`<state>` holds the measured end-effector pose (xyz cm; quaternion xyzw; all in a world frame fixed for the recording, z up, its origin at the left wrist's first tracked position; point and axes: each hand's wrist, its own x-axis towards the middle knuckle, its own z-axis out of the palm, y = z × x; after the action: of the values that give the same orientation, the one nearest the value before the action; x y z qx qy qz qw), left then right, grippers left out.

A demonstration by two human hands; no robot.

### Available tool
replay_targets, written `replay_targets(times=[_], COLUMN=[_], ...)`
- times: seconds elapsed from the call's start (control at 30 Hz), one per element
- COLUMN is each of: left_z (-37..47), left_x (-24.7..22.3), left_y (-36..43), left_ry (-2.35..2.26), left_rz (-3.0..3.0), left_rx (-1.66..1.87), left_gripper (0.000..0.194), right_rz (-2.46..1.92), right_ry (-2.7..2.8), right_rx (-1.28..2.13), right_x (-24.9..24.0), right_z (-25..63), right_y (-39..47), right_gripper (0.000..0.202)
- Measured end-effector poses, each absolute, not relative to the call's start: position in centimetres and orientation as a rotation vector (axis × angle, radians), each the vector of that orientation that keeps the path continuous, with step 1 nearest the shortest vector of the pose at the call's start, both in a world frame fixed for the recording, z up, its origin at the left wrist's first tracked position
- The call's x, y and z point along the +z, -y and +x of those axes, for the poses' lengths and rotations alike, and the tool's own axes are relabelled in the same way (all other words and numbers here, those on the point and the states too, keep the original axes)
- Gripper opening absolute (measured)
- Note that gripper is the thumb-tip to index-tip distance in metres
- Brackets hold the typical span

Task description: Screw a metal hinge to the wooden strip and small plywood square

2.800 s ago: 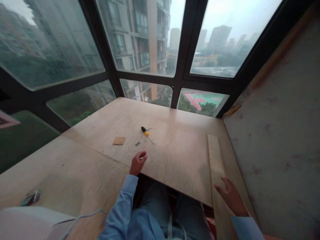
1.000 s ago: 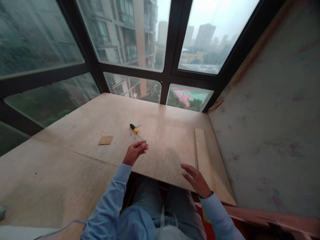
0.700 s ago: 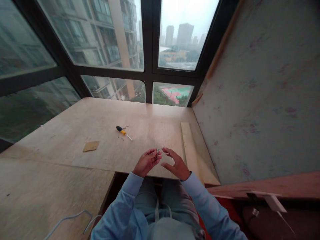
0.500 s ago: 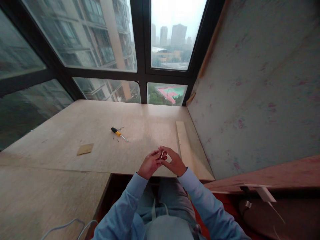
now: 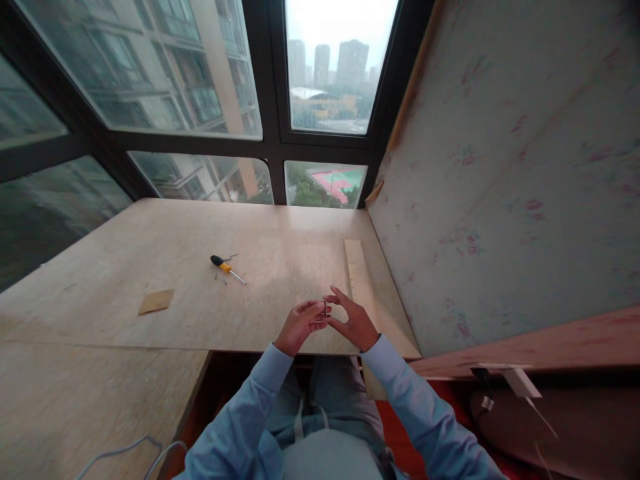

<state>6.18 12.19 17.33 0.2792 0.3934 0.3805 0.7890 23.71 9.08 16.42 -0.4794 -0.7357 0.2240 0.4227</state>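
My left hand [image 5: 300,325] is pinching a small metal piece [image 5: 325,309] above the wooden tabletop [image 5: 280,240]; my right hand [image 5: 354,323], thumb and forefinger parted, is flanking it, contact unclear. Yellow-black screwdriver [image 5: 224,267] is lying leftward; dark-framed windows [image 5: 330,67] are standing beyond.

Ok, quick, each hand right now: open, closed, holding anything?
Left hand: closed, pinching a small metal piece.
Right hand: open, thumb and forefinger apart close beside that piece; contact cannot be told.
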Motion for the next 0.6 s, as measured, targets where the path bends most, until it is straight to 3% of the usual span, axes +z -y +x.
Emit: replay_targets(times=[0.27, 0.6], left_z=[6.9, 7.1], left_x=[17.1, 15.0], left_y=[-13.1, -14.9], left_ry=[-0.943, -0.912], left_rz=[0.824, 0.682], left_rx=[0.808, 0.669], left_gripper=[0.040, 0.040], right_rz=[-1.192, -1.201], right_ry=[1.912, 1.750], right_rx=[0.543, 0.632], right_x=[15.7, 13.6], right_z=[25.0, 25.5], right_y=[-9.9, -10.5], right_gripper=[0.080, 0.066])
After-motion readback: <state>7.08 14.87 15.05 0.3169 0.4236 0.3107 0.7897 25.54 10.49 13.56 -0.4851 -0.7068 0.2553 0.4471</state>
